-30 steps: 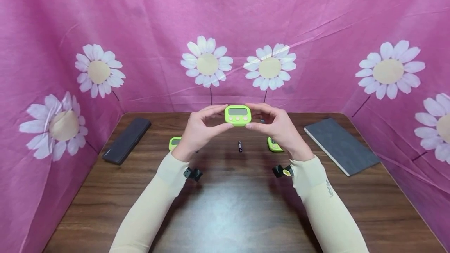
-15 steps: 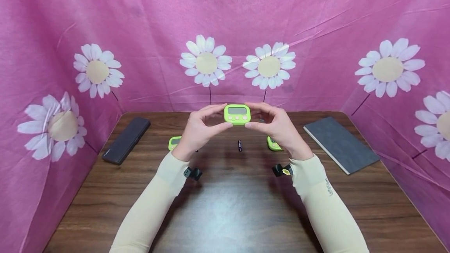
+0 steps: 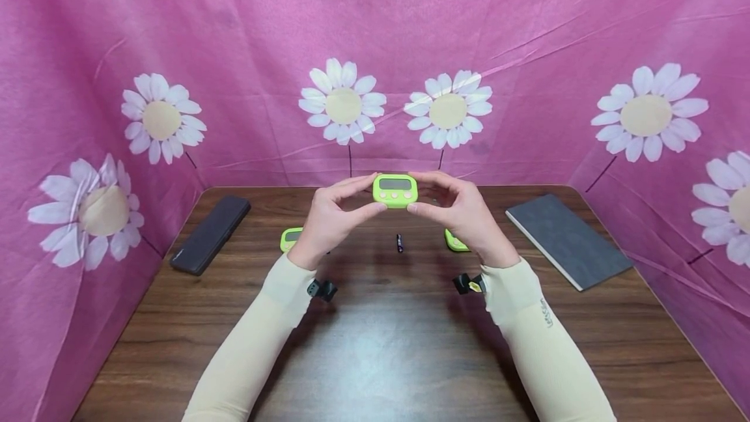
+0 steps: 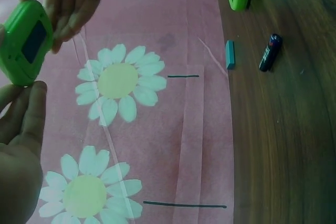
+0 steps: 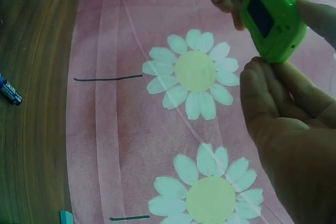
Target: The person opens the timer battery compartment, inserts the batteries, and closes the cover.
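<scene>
Held up above the table is a lime-green digital timer (image 3: 395,191), its grey display and row of pale buttons facing the head camera. My left hand (image 3: 334,217) pinches its left side between thumb and fingers. On the opposite side my right hand (image 3: 459,210) grips it the same way, thumb at the lower corner. In the left wrist view the timer (image 4: 26,43) shows edge-on between both hands. A second green timer (image 3: 290,238) lies on the table, partly behind the left hand. Another green timer (image 3: 454,241) is partly covered by the right wrist.
A small dark battery (image 3: 400,243) lies on the wooden table (image 3: 375,344) below the held timer. At the left is a long black case (image 3: 211,234); at the right, a dark grey notebook (image 3: 568,239). A small teal block (image 4: 230,54) sits at the table's far edge. Pink flowered cloth surrounds the table.
Both hands keep the timer almost still at the same height. Only a tiny shift of the whole head view shows.
</scene>
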Demonstrator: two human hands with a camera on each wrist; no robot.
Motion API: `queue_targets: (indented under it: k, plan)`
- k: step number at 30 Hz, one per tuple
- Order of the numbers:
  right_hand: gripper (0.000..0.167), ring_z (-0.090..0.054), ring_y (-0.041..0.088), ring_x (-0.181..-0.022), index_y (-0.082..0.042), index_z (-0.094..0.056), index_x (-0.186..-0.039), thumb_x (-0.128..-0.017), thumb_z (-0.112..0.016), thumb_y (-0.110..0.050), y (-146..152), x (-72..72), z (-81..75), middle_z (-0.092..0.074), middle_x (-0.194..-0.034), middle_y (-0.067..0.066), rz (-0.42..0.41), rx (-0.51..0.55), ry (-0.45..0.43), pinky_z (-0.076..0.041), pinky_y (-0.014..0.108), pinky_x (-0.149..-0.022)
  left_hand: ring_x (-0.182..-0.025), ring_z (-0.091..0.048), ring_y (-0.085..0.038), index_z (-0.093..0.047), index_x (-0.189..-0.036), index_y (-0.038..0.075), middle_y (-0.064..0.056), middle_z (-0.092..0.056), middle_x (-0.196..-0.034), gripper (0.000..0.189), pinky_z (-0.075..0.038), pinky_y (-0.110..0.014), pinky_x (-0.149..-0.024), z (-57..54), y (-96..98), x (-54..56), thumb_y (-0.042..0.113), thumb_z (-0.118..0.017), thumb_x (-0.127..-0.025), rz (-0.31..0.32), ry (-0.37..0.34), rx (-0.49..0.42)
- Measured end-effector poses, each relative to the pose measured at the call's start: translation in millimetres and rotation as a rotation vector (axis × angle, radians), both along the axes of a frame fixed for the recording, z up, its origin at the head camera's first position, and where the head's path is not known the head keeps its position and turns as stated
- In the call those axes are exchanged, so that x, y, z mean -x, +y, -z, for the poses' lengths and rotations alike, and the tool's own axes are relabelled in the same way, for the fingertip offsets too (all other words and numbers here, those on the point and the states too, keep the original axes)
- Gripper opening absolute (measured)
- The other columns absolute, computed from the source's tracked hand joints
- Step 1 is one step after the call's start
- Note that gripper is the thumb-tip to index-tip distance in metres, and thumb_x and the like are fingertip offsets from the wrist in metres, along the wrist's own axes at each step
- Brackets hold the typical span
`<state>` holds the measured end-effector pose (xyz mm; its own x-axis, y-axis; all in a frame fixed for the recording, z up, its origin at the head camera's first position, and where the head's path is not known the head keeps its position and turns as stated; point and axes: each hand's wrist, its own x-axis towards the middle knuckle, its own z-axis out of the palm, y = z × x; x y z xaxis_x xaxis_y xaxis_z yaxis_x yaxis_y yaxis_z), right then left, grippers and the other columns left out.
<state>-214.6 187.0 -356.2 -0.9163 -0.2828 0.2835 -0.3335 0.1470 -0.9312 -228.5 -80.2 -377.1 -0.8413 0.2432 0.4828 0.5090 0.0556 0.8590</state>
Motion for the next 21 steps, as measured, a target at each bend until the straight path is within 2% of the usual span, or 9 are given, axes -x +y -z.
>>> queue_targets:
  k: [3, 6, 10, 14, 21]
  plan:
    - [0.053, -0.079, 0.014, -0.118, -0.011, -0.074, -0.146, -0.096, -0.089, -0.008, -0.8, 0.5, 1.9, -0.080, -0.133, 0.003, 0.013, -0.004, 0.040, -0.066, 0.027, -0.099, -0.135, -0.074, -0.015, -0.080, -0.140, 0.017, -0.003, -0.080, -0.141, 0.053, -0.057, -0.030, -0.117, 0.1, -0.2, -0.3, 0.011, -0.095, -0.091, -0.018, 0.039, 0.002]
    - [0.050, -0.078, 0.013, -0.113, -0.010, -0.075, -0.144, -0.096, -0.089, -0.008, -1.6, 1.3, 4.7, -0.081, -0.125, 0.000, 0.044, -0.023, 0.076, -0.065, 0.024, -0.096, -0.133, -0.074, -0.015, -0.080, -0.140, 0.017, -0.003, -0.081, -0.140, 0.051, -0.056, -0.025, -0.116, 1.0, -0.3, 0.1, 0.012, -0.094, -0.092, -0.027, 0.074, 0.011]
    - [0.046, -0.076, 0.012, -0.108, -0.009, -0.075, -0.144, -0.098, -0.086, -0.009, -3.8, 1.3, 6.5, -0.081, -0.119, -0.001, 0.078, -0.037, 0.099, -0.063, 0.021, -0.090, -0.129, -0.076, -0.015, -0.080, -0.139, 0.016, -0.003, -0.082, -0.137, 0.047, -0.058, -0.024, -0.113, 2.8, -0.4, 0.9, 0.012, -0.092, -0.094, -0.047, 0.127, 0.035]
    - [0.045, -0.073, 0.012, -0.106, -0.012, -0.075, -0.145, -0.101, -0.084, -0.011, -5.2, 1.1, 7.5, -0.079, -0.120, 0.003, 0.102, -0.057, 0.117, -0.060, 0.019, -0.085, -0.122, -0.079, -0.021, -0.080, -0.138, 0.012, -0.006, -0.084, -0.132, 0.045, -0.062, -0.025, -0.105, 4.7, 0.7, 2.3, 0.012, -0.092, -0.094, -0.090, 0.226, 0.079]
    - [0.055, -0.077, 0.012, -0.104, -0.022, -0.067, -0.153, -0.102, -0.082, -0.009, -6.1, 3.4, 10.0, -0.080, -0.123, 0.013, 0.099, -0.124, 0.193, -0.061, 0.021, -0.086, -0.109, -0.081, -0.027, -0.080, -0.136, 0.009, -0.010, -0.085, -0.127, 0.043, -0.065, -0.032, -0.092, 8.2, 3.3, 4.2, 0.010, -0.091, -0.095, -0.170, 0.384, 0.142]
